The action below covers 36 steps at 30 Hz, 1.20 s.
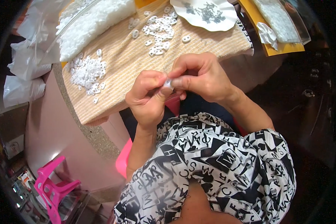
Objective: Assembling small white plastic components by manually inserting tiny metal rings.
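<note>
Just off the near edge of the cloth-covered table, my left hand [147, 95] and my right hand [203, 76] meet, both closed. A small white plastic piece [168, 84] is pinched between the thumbs and fingers of the two hands. Most of it is covered by the fingertips, so its exact kind cannot be made out. Beyond the hands lies a loose pile of white oval plastic parts with holes [158, 33]. To the left is a denser heap of smaller white plastic pieces [87, 74].
A white wavy-rimmed plate [179, 9] holding small dark metal bits stands at the far edge. Large clear bags of white parts [97, 26] lie far left, another bag [278, 20] far right. A striped cloth [119, 67] covers the table. A pink stool [50, 186] stands lower left.
</note>
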### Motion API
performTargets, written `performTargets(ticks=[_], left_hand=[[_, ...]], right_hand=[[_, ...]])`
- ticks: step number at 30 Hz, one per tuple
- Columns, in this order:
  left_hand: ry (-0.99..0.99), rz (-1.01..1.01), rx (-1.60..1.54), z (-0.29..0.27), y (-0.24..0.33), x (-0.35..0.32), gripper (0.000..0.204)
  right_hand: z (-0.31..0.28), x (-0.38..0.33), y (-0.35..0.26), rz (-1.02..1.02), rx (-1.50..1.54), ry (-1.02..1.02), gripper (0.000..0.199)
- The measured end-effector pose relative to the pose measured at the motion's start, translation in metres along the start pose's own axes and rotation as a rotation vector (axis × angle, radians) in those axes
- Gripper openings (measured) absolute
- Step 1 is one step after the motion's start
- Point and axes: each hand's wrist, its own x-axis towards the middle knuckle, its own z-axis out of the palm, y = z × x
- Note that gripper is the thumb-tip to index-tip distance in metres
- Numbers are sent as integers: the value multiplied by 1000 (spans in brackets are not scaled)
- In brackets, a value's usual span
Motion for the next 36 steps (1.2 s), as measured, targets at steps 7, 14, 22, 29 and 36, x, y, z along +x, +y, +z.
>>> performTargets(ticks=[7,14,22,29,36], left_hand=[[-5,11,-16,-5,-6,6,20],[44,-213,-215,-18,4,15,30],[-1044,-490,829,9,10,42,16],[-1293,-507,1364,-26,-27,-35,16],[-574,-63,1516,-114,-86,-32,37]], right_hand=[[4,4,5,-3,77,43,5],[-6,9,-4,-5,208,112,13],[-20,19,-20,-153,92,287,13],[-66,91,-89,-486,-457,554,7],[-114,172,-119,-447,-1200,757,19]])
